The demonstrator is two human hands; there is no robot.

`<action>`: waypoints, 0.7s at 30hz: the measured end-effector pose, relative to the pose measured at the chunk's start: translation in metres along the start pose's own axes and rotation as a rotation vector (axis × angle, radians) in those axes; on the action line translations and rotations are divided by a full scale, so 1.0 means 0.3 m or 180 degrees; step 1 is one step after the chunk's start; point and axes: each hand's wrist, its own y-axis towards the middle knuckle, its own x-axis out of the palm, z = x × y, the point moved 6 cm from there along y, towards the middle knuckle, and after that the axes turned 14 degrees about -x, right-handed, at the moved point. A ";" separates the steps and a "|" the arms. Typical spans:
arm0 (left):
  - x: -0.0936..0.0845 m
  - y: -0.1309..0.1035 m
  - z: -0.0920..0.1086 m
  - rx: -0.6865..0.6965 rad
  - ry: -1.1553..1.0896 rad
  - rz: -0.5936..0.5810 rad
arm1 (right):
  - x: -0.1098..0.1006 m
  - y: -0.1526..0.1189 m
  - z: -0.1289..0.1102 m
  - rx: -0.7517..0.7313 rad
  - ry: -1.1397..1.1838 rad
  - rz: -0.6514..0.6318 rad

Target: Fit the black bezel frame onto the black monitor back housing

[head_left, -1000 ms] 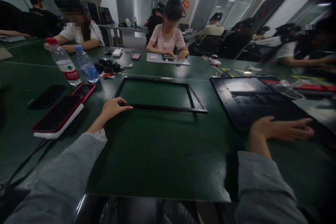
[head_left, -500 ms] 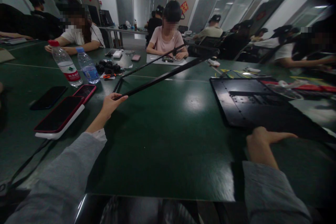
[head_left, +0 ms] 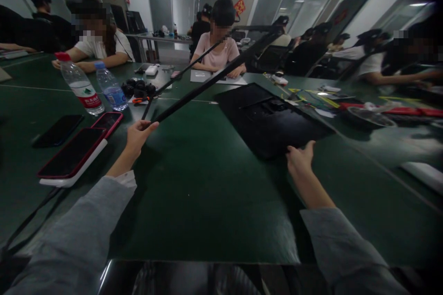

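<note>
A thin black rectangular frame (head_left: pixel 204 86) is raised and tilted above the green table (head_left: pixel 207 203), its near corner in my left hand (head_left: pixel 139 137). The fingers and thumb of that hand are closed around the bar. To the right, a large flat black panel (head_left: pixel 277 124) with raised parts on its face is tipped up at an angle. My right hand (head_left: pixel 300 161) grips the panel's near edge, thumb up and fingers partly hidden at the edge. The frame's far end is blurred.
Two bottles (head_left: pixel 83 90) and phones (head_left: pixel 74 152), one on a white box (head_left: pixel 93 166), are at left. Behind them lie black parts (head_left: pixel 136 87) with orange scissors. Wires (head_left: pixel 311 101) and a round tray (head_left: pixel 370 117) lie right. A person (head_left: pixel 218 48) sits opposite.
My right hand has moved left and away from me, bringing the panel toward the middle and turning it. The frame in my left hand has shifted slightly left, its far end higher.
</note>
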 end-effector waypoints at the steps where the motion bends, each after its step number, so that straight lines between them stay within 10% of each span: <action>1: -0.001 -0.001 0.002 0.0016 0.0033 -0.0017 | 0.017 0.001 0.008 0.0211 0.0167 0.0046; 6: -0.004 -0.006 0.014 0.0221 0.0491 -0.0100 | 0.178 0.028 -0.018 0.0226 0.0485 -0.0731; 12: 0.004 -0.025 0.028 0.0829 0.1323 -0.0237 | 0.211 0.086 -0.106 -0.0740 0.0533 -0.0427; 17: 0.028 -0.046 0.038 0.1195 0.1889 -0.0180 | 0.243 0.057 -0.134 -0.0627 0.0805 -0.1498; 21: 0.052 -0.038 0.021 0.1340 0.2044 -0.0317 | 0.259 0.034 -0.123 -0.1365 -0.0106 -0.1077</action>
